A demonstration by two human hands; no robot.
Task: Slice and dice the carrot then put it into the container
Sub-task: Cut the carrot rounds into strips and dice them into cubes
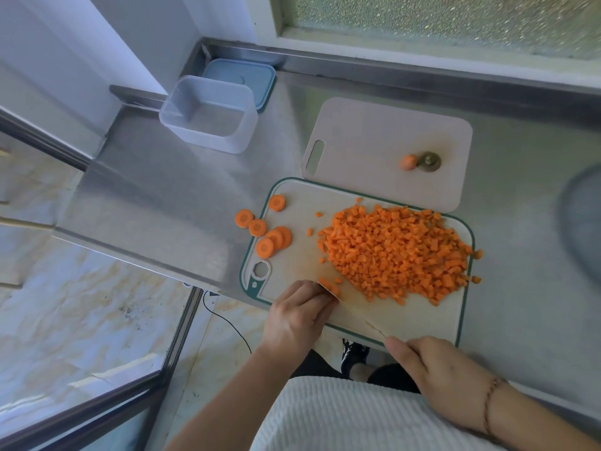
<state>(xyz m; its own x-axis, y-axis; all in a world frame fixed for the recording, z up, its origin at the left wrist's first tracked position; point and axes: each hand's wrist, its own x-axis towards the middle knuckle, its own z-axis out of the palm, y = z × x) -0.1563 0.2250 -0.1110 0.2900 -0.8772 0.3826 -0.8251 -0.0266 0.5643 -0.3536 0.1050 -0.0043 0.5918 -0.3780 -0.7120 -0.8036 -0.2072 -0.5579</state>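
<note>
Your diced carrot (395, 252) lies heaped in the middle of the green-edged cutting board (419, 323), right of frame centre. A few carrot rounds (266, 234) sit at the board's left edge, two of them on the steel counter (169, 196). Your left hand (297, 315) curls its fingers down over a few carrot bits at the board's lower left, against the knife (357, 315). Your right hand (445, 374) grips the knife's handle end at the board's lower edge. The clear container (208, 113) stands in the upper left, its blue lid (257, 76) behind it. A second board (374, 141) holds the carrot ends (422, 161).
</note>
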